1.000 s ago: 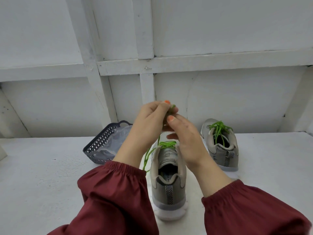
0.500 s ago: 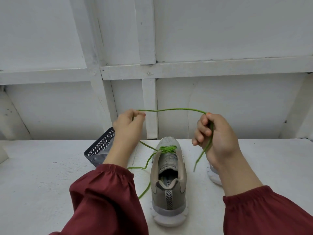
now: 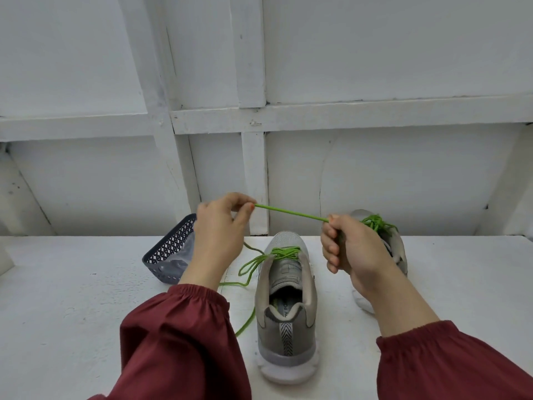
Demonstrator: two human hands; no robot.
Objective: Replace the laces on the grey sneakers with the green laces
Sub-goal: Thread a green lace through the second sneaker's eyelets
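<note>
A grey sneaker (image 3: 285, 307) stands heel toward me on the white table (image 3: 72, 313), with a green lace (image 3: 291, 212) threaded through its front eyelets. The lace's slack trails on the table left of the shoe. My left hand (image 3: 219, 235) pinches the lace at its fingertips. My right hand (image 3: 352, 246) grips the lace in a fist. Between the two hands the lace is pulled straight, above the shoe's toe. A second grey sneaker (image 3: 395, 243) with green laces stands behind my right hand, partly hidden by it.
A dark lattice basket (image 3: 167, 255) holding a clear plastic bag sits at the left, behind my left forearm. A white panelled wall (image 3: 375, 174) rises right behind the table. Dark red sleeves cover both forearms.
The hands moved apart from a joined position over the shoe. The lace span between them went from a slack arch to a taut straight line, and my right hand shifted right and up.
</note>
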